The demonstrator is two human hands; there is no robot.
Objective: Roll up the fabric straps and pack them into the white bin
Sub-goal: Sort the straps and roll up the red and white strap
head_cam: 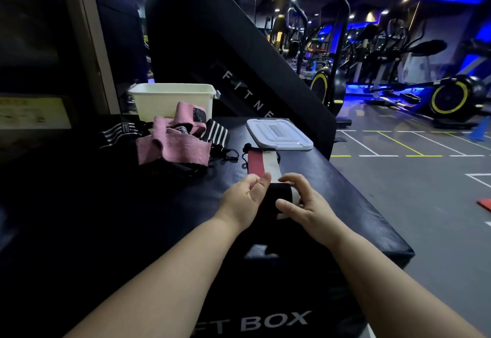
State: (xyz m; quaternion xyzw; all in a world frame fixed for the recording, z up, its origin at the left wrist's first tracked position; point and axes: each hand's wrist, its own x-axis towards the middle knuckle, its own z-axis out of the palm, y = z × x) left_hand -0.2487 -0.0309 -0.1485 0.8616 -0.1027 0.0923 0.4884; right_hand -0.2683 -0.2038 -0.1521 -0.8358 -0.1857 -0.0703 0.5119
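Both hands on one strap at the near-middle of the black padded bench [345, 191]. Left hand [243, 199] and right hand [301, 203] sit either side of a rolled black section of the red, white and black fabric strap [261, 163]; fingers curled around the roll, thumbs near its top. Both hands are clamped on that roll, close together with only the roll between them.

Unrolled part of the strap lies flat on the bench, running away from the hands toward the flat white plastic lid [279, 133]; its far end stops just short of the lid. Thin black cord loops lie at that far end.

Heap of pink fabric straps [172, 146] lies left of the flat strap, mixed with black-and-white striped straps [216, 131], well apart from the hands. Open white plastic bin [172, 98] stands upright at the far left of the bench, just behind the heap; its inside isn't visible from here.

Bench front shows partial white lettering "BOX".
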